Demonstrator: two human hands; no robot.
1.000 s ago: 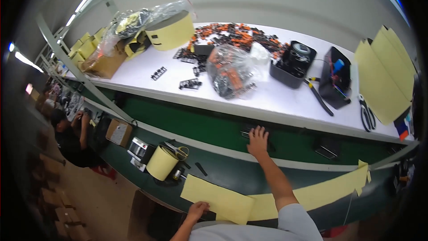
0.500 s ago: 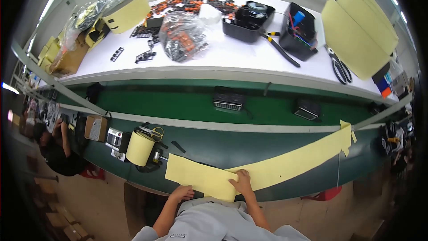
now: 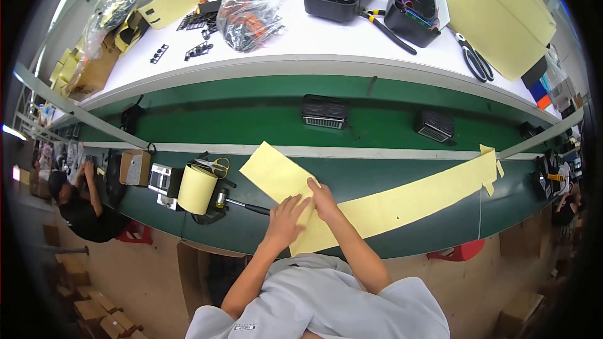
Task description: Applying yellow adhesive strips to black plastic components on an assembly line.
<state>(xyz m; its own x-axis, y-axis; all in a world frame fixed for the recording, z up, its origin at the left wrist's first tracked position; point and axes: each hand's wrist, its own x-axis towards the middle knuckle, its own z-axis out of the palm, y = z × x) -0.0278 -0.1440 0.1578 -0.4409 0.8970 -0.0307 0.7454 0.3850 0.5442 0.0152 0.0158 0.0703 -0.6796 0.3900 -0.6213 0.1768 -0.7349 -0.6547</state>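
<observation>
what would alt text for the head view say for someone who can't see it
Seen from above, a person presses both hands, left hand and right hand, flat on a long pale yellow sheet lying across a green workbench. A yellow roll stands to the left. A white shelf behind holds bags of parts, black trays and scissors.

A tape roll (image 3: pixel 196 189) stands on the green counter (image 3: pixel 264 119). Scissors (image 3: pixel 215 165) lie just behind the roll, and a small cardboard box (image 3: pixel 135 167) sits to its left. Beyond the roll, two black grilles (image 3: pixel 325 112) rest on the green. Farther back, on the white counter (image 3: pixel 295 41), are a clear bag (image 3: pixel 248 16), black trays (image 3: pixel 342 1), and yellow sheets (image 3: pixel 496 16).
</observation>
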